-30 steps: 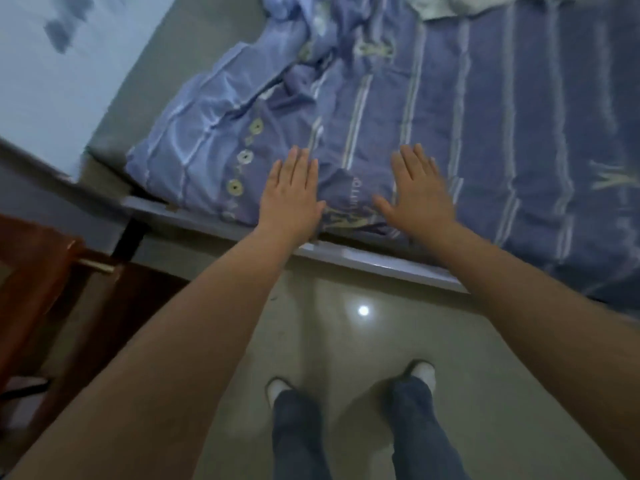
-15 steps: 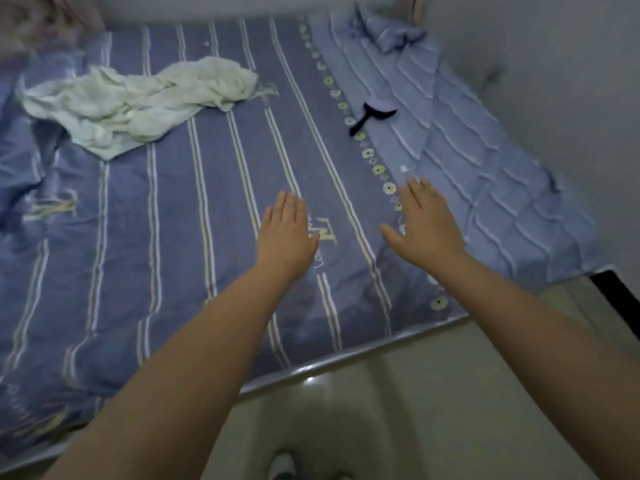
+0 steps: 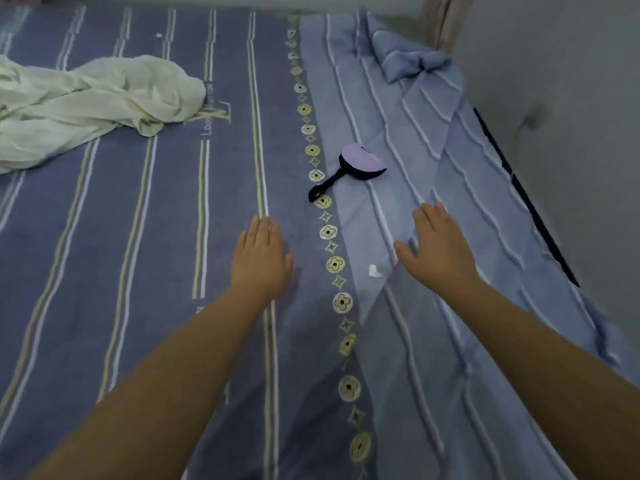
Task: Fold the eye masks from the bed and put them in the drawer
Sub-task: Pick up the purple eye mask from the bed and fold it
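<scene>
A lilac eye mask with a dark edge and a black strap lies on the blue striped bedsheet, just right of a row of flower prints. My left hand hovers flat over the sheet, below and left of the mask, fingers extended and holding nothing. My right hand is spread over the lighter blue cover, below and right of the mask, also holding nothing. Neither hand touches the mask. No drawer is in view.
A crumpled cream cloth lies at the upper left of the bed. A bunched light-blue pillow or cover sits at the far right corner. A grey wall runs along the bed's right side, with a dark gap beside it.
The view swung from the bed's edge and floor onto the bed, then closer. The eye mask now lies much nearer, just beyond both hands, which stay flat and holding nothing.
</scene>
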A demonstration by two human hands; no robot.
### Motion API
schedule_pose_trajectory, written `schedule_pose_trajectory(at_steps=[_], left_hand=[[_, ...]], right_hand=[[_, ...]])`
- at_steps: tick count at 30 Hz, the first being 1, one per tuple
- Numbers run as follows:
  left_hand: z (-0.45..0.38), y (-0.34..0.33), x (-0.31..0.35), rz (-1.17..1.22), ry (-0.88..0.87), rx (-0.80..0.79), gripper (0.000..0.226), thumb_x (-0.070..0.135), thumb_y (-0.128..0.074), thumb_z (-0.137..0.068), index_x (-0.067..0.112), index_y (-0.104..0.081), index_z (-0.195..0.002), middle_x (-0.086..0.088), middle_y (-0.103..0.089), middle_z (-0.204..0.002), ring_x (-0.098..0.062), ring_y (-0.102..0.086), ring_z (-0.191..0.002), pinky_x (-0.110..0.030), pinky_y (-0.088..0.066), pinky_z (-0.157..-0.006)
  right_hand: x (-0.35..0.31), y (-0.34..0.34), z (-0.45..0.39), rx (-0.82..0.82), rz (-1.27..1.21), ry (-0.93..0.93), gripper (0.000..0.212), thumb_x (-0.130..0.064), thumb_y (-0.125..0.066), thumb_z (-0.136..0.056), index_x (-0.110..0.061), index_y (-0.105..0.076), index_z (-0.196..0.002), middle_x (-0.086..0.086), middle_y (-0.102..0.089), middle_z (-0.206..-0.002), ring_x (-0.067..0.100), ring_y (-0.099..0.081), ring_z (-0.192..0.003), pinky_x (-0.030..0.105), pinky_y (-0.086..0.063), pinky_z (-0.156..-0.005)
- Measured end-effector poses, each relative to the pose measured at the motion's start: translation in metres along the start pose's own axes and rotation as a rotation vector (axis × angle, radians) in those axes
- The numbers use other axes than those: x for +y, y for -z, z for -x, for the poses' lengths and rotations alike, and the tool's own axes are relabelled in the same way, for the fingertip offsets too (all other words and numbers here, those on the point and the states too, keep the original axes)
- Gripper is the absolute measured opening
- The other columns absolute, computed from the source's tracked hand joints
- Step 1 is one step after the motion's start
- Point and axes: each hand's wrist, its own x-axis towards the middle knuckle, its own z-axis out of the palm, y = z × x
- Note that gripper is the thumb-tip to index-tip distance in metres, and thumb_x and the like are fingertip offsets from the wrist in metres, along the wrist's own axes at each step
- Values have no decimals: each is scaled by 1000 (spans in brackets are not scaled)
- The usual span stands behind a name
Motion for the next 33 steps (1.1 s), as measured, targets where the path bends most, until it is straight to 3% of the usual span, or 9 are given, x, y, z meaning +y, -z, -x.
schedule_pose_trajectory(at_steps=[6, 14, 17, 22, 25, 27, 29, 30, 33], left_hand=[[-77, -76, 20, 111, 119, -58, 63, 34, -34, -94, 1, -6, -140, -18, -6, -154, -29, 0, -143, -39, -3, -118], [-108, -136, 27, 118, 226, 68, 71, 49, -19, -87, 5, -7, -141, -15, -9, -155, -25, -2, -143, -34, 5, -114], [-110, -139, 26, 113, 207, 135, 74, 49, -14, -83, 2, -18, -139, -18, -20, -152, -28, -12, -142, -35, 1, -112], [-111, -132, 29, 122, 225, 128, 72, 46, -17, -82, 0, -28, -136, -22, -30, -147, -30, -19, -139, -40, -8, -113], [-103, -120, 44, 124, 233, 218, 51, 32, -37, -84, -7, -56, -111, -34, -59, -112, -47, -57, -102, -50, -46, -91], [-91, -112, 70, 365, 286, 284, 28, 22, -50, -85, -2, -63, -89, -26, -63, -88, -38, -58, -82, -33, -47, -79], [-81, -102, 103, 749, 322, 152, 19, 25, -49, -86, 13, -58, -74, -9, -57, -73, -20, -51, -71, -7, -36, -68], [-79, -100, 119, 889, 374, 63, 21, 29, -50, -86, 17, -55, -70, -5, -54, -68, -15, -48, -66, -5, -34, -61], [-80, -95, 150, 1135, 590, -136, 23, 22, -60, -84, 11, -55, -65, -10, -53, -66, -19, -47, -63, -26, -38, -59]], right_hand=[[53, -57, -107, -118, 41, 101, 44, -17, -54, -85, 10, -43, -118, 29, -49, -125, 39, -39, -121, 44, -26, -101], [64, -123, -235, -72, 34, 239, 55, -3, -49, -80, 1, -30, -132, 24, -30, -143, 36, -31, -128, 46, -32, -98], [67, -135, -263, -18, 4, 249, 48, -1, -43, -83, -7, -38, -130, 17, -33, -145, 37, -34, -127, 42, -34, -98], [82, -126, -253, 139, -89, 389, 30, 6, -47, -78, 4, -63, -103, 28, -65, -106, 44, -59, -91, 45, -46, -77], [90, -116, -199, 186, -153, 526, 17, 8, -59, -68, 7, -68, -82, 28, -67, -68, 41, -62, -60, 43, -52, -57], [100, -114, -156, 156, -199, 520, 15, 6, -61, -67, 7, -68, -80, 25, -64, -61, 38, -60, -54, 37, -51, -53], [110, -115, -118, 112, -251, 487, 15, 0, -59, -71, 6, -69, -79, 23, -63, -59, 35, -60, -53, 31, -46, -52], [115, -114, -101, 81, -274, 477, 18, -5, -55, -73, 6, -69, -79, 23, -63, -58, 32, -59, -55, 32, -42, -55], [121, -108, -60, -26, -377, 476, 20, -8, -57, -74, 6, -69, -79, 21, -65, -59, 17, -44, -66, 27, -36, -57]])
